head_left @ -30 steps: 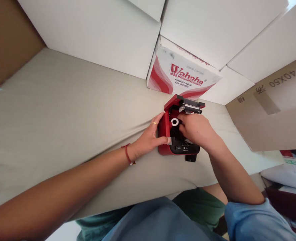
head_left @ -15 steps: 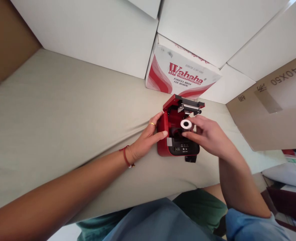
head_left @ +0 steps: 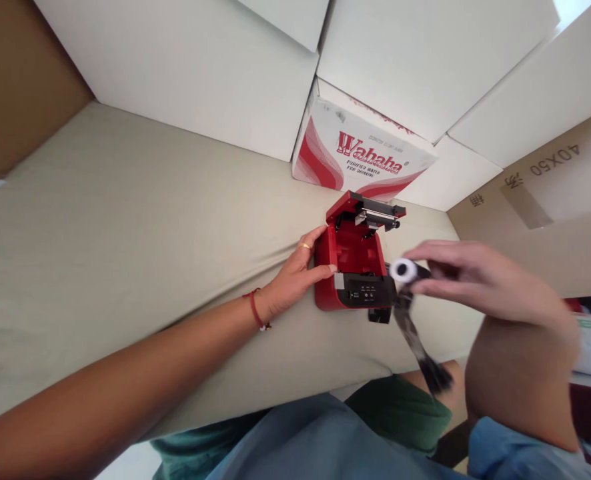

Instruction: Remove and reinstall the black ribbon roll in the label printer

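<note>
A small red and black label printer [head_left: 358, 290] stands with its lid [head_left: 370, 208] raised, so its red inside shows. My left hand [head_left: 298, 273] grips the printer's left side, thumb on the top edge and fingers along the wall. To the right of the printer, my right hand [head_left: 455, 270] pinches a dark label roll [head_left: 403, 270] with a white end and a black hole in its middle. A loose dark strip [head_left: 418, 343] trails down from the roll, blurred by motion.
Behind the printer leans a white and red water carton [head_left: 368, 150] against white boxes [head_left: 200, 73]. A brown cardboard box [head_left: 535, 180] stands at the right. The surface is covered with a wrinkled beige cloth [head_left: 140, 220], whose front edge lies near my lap.
My right hand has lifted the label roll out of the printer and moved right with it, the strip now hanging loose. My left hand stays on the printer.
</note>
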### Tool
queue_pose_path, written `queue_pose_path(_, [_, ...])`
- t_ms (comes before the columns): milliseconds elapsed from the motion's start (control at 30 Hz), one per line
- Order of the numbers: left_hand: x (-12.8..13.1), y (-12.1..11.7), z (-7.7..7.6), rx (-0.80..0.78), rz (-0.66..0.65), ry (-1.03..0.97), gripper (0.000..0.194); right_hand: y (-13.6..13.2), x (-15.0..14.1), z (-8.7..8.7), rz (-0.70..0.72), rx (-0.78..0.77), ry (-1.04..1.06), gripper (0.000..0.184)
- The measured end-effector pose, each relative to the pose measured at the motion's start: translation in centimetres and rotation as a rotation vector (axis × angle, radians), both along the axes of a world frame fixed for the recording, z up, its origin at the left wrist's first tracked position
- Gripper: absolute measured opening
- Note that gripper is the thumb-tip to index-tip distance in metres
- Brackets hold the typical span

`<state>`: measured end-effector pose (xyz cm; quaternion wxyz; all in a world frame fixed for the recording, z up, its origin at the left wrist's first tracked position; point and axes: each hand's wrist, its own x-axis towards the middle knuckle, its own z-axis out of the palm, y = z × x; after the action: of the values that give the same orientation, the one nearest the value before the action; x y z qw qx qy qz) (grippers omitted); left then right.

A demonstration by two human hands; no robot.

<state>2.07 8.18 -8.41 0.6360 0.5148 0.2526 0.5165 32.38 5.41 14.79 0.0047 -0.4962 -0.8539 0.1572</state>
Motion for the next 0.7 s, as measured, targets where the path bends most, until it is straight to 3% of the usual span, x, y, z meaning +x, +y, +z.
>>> queue_pose_path(133, [0.2, 0.1, 0.0, 0.018, 0.035, 0.017, 0.088, 1.2, -9.0, -1.6, -0.220, 0.127, -0.340, 0.038])
queue_pose_path(233, [0.3, 0.2, -0.1, 0.045, 0.061, 0.041, 0.086, 1.2, -12.4, -3.0, -0.259, 0.083, -0.540, 0.036])
queue_pose_path(400, [0.3, 0.2, -0.1, 0.063, 0.064, 0.067, 0.086, 2.7, -14.0, -4.4, -0.302, 0.033, -0.623, 0.040])
queue_pose_path(700, [0.2, 0.0, 0.3, 0.016, 0.022, 0.045, 0.088, 5.4, -14.4, -6.2, -0.242, -0.026, -0.542, 0.048])
